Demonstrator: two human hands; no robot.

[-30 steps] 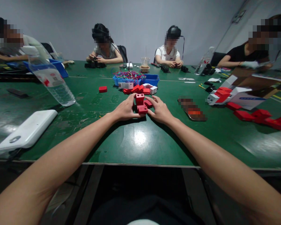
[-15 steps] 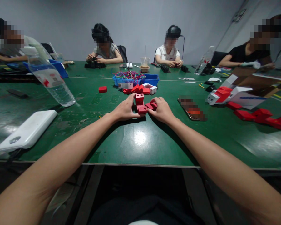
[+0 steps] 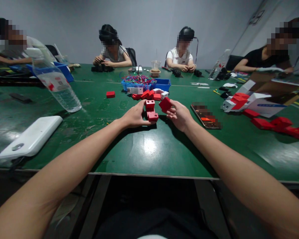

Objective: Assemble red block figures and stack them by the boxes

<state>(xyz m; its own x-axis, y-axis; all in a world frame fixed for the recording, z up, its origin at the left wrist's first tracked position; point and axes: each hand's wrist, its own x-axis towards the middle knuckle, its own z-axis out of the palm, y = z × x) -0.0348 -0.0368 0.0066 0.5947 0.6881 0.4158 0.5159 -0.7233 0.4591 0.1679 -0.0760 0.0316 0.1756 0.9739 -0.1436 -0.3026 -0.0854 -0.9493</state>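
Observation:
My left hand (image 3: pixel 135 114) grips a red C-shaped block (image 3: pixel 150 109) with small holes in its faces, thumb below and fingers at its top. To the right, my right hand (image 3: pixel 179 114) pinches a smaller red block (image 3: pixel 165 104) between thumb and fingers, tilted and raised off the table. The two pieces are apart. Just beyond them lies a pile of red blocks (image 3: pixel 145 95), with a white block (image 3: pixel 161 93) among them. A single red block (image 3: pixel 110 94) rests left of the pile.
Blue bins (image 3: pixel 162 85), one full of coloured wires, stand behind the pile. A phone (image 3: pixel 205 116), a white carton (image 3: pixel 266 103) and more red blocks (image 3: pixel 279 123) lie right. At left are a water bottle (image 3: pixel 61 89) and a white power bank (image 3: pixel 31 137). Several people sit around the table.
My right hand has drawn the small red block away from the C-shaped one, lifting and turning it. My left hand keeps its hold in about the same place.

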